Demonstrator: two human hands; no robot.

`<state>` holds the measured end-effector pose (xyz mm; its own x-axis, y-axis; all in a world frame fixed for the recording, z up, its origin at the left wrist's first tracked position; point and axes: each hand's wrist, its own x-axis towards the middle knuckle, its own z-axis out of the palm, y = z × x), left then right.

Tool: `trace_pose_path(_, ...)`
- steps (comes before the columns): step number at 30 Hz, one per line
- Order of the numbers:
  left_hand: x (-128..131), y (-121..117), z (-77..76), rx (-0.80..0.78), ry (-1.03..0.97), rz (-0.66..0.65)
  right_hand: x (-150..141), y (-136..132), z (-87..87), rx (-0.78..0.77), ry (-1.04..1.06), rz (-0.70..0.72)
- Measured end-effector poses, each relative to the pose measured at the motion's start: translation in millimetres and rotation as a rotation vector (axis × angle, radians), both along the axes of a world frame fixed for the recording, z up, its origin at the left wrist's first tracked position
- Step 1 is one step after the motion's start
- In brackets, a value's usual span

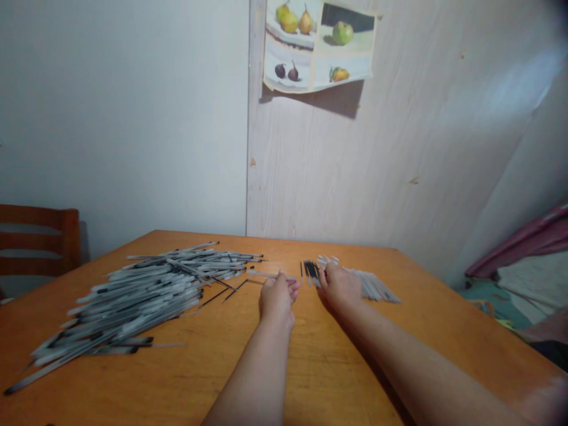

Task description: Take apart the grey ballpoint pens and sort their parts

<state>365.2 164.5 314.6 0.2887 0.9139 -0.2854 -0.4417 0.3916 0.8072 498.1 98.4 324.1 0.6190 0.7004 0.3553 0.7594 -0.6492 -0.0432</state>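
Note:
My left hand [276,297] is closed in a pinch around a thin, pale translucent pen [260,273], which lies roughly level and points left. To its right, my right hand [341,287] reaches down to the table with its fingers bent together. What those fingertips hold, if anything, is hidden. Just left of them stands a short row of black pen pieces [310,269], side by side. Beyond and right of that hand lie pale tubes [377,287], lined up next to each other. A few small clear pieces [328,259] show behind its fingers.
A large loose heap of pens [146,296] with black ends covers the left of the wooden table [231,378]. Several thin dark refills [215,297] stick out at its right edge. A wooden chair [39,236] stands at left; a fruit picture [319,47] hangs on the wall.

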Motion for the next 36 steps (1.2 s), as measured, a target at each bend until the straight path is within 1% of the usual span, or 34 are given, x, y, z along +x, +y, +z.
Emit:
trace_pose_path(13,0.9,1.0,-0.2,-0.001,0.002,0.000,-8.5,1.0,0.0,-0.084,0.061,-0.008)
trace_pose_path(24,0.7,0.5,1.4,-0.001,0.013,0.002,-10.6,0.4,1.9,-0.082,0.077,0.003)
trace_pose_path(29,0.4,-0.5,2.5,0.013,0.021,-0.003,-10.6,-4.1,4.5,-0.012,0.058,0.008)
trace_pose_path(32,1.7,-2.6,3.4,0.052,0.072,-0.024,-6.5,-10.6,8.0,0.029,0.104,0.010)
trace_pose_path(34,3.2,-4.4,3.6,0.103,0.134,-0.061,-1.2,-16.3,8.3,0.070,0.167,0.051)
trace_pose_path(36,4.7,-6.5,3.2,0.171,0.196,-0.111,5.4,-22.3,5.3,0.147,0.244,0.129)
